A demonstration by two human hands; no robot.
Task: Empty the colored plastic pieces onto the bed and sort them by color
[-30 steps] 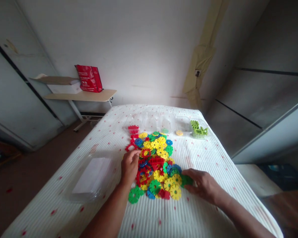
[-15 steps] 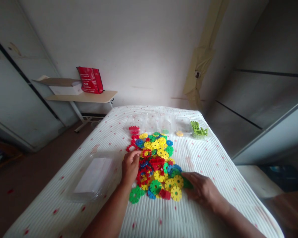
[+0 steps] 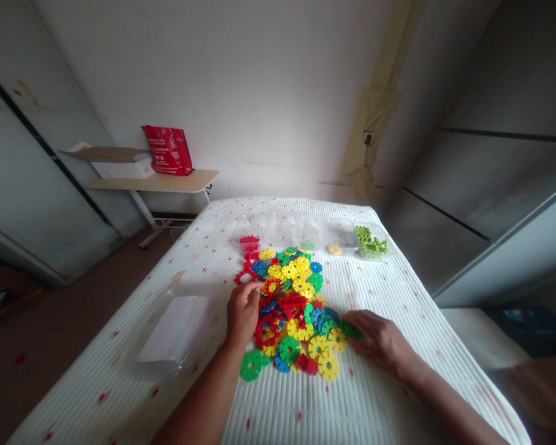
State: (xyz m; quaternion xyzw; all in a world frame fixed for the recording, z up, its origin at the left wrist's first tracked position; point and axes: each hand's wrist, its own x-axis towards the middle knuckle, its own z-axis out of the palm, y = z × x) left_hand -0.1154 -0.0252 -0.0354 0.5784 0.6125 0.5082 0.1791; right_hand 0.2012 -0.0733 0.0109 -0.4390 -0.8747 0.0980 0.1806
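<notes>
A heap of toy notched discs (image 3: pixel 301 270) and red square-frame pieces (image 3: pixel 293 305) lies on the white quilted cover, the discs yellow, green and blue. My left hand (image 3: pixel 244 310) rests at the heap's left edge with its fingers curled together beside the red pieces. Whatever is in its grip, if anything, is hidden. On the other side, my right hand (image 3: pixel 379 343) has its fingers closed over a green notched disc (image 3: pixel 351 329), which is partly covered by them. Just left of that hand lie a yellow disc (image 3: pixel 338 340) and overlapping blue discs (image 3: pixel 330 315).
Clear plastic boxes stand along the far side; one holds light-green pieces (image 3: pixel 371 241), another red pieces (image 3: pixel 249 243). A yellow disc (image 3: pixel 335 250) lies apart. At left is a clear container (image 3: pixel 167 337) with white paper. A red bag (image 3: pixel 170 150) stands on a side table.
My right hand has moved slightly up and away, with the green disc under its fingers. A yellow disc beside it has shifted a little right. My left hand has stayed put.
</notes>
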